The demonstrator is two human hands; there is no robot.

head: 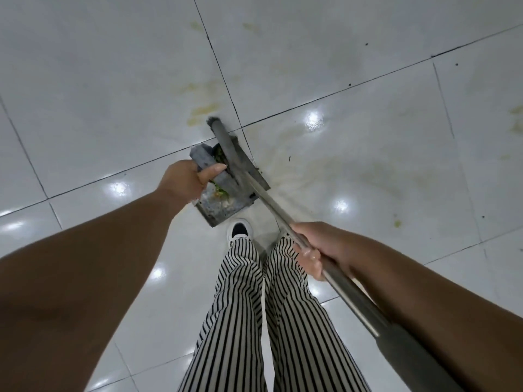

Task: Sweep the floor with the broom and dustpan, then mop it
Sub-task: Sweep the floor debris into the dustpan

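My left hand point(188, 179) grips the grey handle of a grey dustpan point(226, 206) that stands on the white tiled floor just ahead of my feet. Green and orange scraps lie inside the pan. My right hand point(314, 250) holds the long metal handle of the broom point(271, 203), which runs diagonally from lower right up to its dark head point(219, 125) at the far edge of the dustpan. The broom's head lies partly over the pan, and its bristles are mostly hidden.
Glossy white floor tiles point(113, 80) with dark grout lines spread all around. Yellowish smears point(202, 110) and small dark specks point(349, 84) mark the tiles ahead and to the right. My striped trouser legs and one white shoe point(240, 229) stand right behind the dustpan.
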